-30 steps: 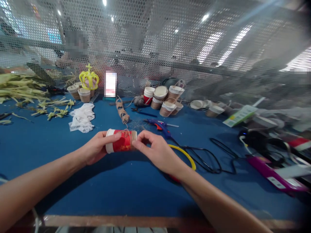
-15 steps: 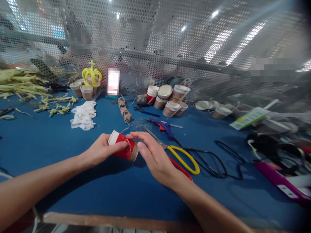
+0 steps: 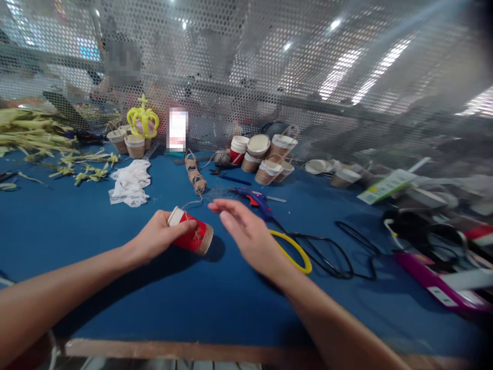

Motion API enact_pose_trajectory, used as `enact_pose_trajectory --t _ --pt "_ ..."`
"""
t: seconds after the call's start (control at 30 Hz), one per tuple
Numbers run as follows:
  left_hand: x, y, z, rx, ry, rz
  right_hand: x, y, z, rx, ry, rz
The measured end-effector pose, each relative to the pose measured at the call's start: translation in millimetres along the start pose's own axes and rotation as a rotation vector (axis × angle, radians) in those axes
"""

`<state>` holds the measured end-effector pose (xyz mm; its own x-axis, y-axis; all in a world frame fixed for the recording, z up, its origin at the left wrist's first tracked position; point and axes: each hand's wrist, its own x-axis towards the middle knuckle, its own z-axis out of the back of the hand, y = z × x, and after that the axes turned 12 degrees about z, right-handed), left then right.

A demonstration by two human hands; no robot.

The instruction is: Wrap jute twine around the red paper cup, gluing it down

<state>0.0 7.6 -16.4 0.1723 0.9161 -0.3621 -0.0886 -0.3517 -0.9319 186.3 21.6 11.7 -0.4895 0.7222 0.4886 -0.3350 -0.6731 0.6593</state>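
My left hand is closed around a red and white paper cup, tilted on its side with its base toward the right. Twine is wrapped round the base end, and a loose strand crosses the red side under my thumb. That strand runs back to a bundle of jute twine on the table. To the right of the cup, my right hand is held apart from it, fingers extended, nothing in them. Beneath and behind this hand lie scissors; one yellow handle loop shows, the rest is hidden.
A blue glue gun with a black cord lies beyond my right hand. Twine-wrapped cups stand at the back. White cloth, a yellow crown-shaped piece and dry husks are leftward. A purple power strip sits at right.
My right hand has moved away from the cup's base, rightward, and now covers more of the scissors. The left hand keeps its hold on the cup. The view has shifted slightly.
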Motion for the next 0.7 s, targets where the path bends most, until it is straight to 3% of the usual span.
enact_pose_trajectory --t 0.1,0.17,0.27,0.37,0.5,0.7 --pt "0 -2 1.8 0.047 -0.044 -0.012 16 -20 30 -0.278 -0.114 -0.217" --pt "-1 -4 2.0 0.091 -0.069 -0.025 24 -37 51 -0.533 -0.096 -0.421" --pt "-2 -6 1.7 0.152 -0.08 -0.032 29 -66 70 -0.614 -0.015 -0.572" --pt "-2 -6 1.8 0.197 -0.075 -0.025 28 -87 72 -0.578 0.111 -0.678" --pt "-2 -6 2.5 0.239 -0.077 -0.035 25 -98 68 -0.468 0.123 -0.721" --pt "-3 -8 2.9 0.207 -0.053 -0.031 20 -71 75 -0.124 -0.015 -0.631"
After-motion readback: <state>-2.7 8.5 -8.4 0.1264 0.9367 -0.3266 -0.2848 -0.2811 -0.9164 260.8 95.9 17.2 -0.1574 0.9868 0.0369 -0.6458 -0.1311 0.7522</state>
